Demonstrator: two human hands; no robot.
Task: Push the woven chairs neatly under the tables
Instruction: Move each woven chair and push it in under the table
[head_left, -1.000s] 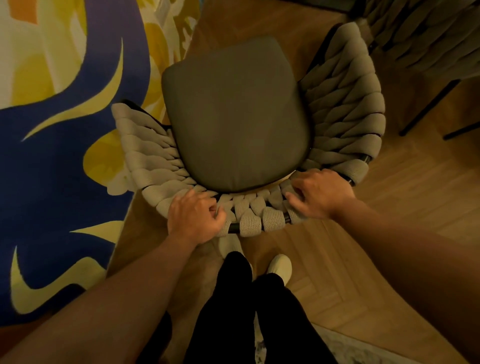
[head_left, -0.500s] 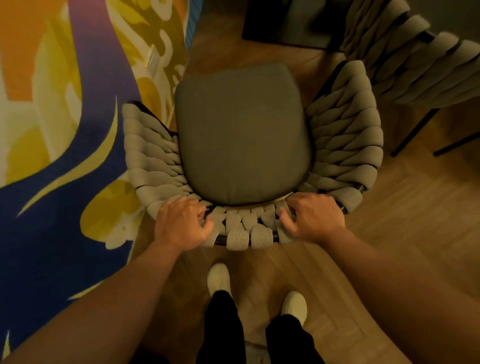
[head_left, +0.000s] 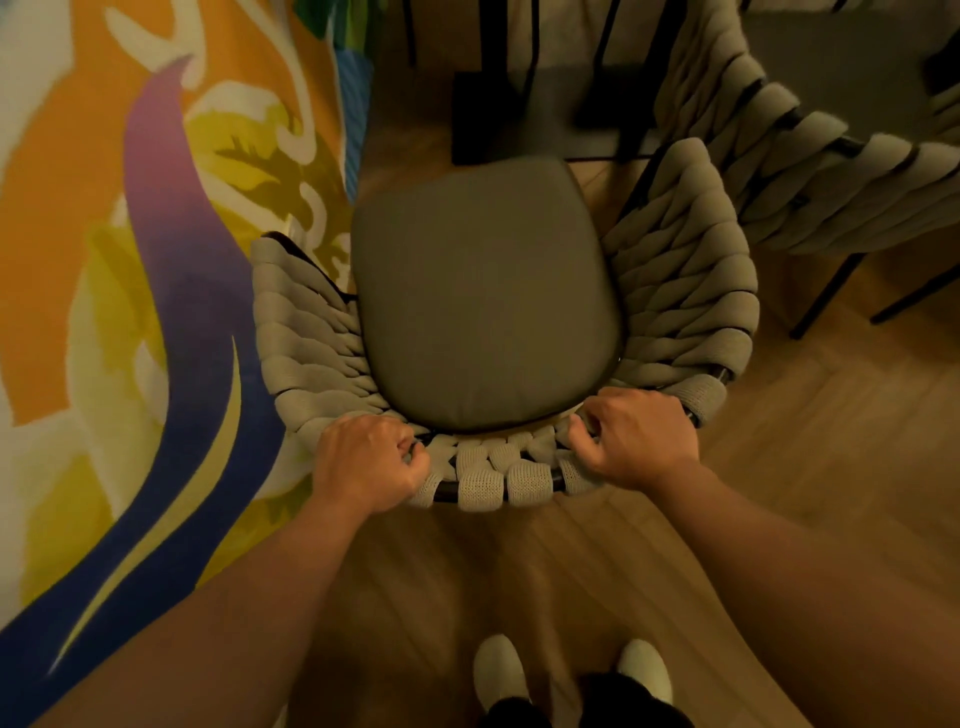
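Note:
A woven chair (head_left: 680, 291) with thick beige straps and a grey seat cushion (head_left: 483, 301) stands right below me, its backrest nearest to me. My left hand (head_left: 369, 462) is closed over the left part of the backrest rim. My right hand (head_left: 636, 436) grips the rim on the right. Just beyond the seat's front edge stands a dark table base (head_left: 524, 104) with thin black legs rising from it. The tabletop itself is out of view.
A second woven chair (head_left: 810, 171) stands close at the upper right, its black legs (head_left: 826, 296) on the wooden floor (head_left: 810, 467). A colourful painted wall or panel (head_left: 156, 260) runs along the left. My two white shoes (head_left: 566, 675) are at the bottom.
The chair has slid forward, away from me, toward the dark table base. Both hands stayed on the backrest rim and my feet now trail farther behind it.

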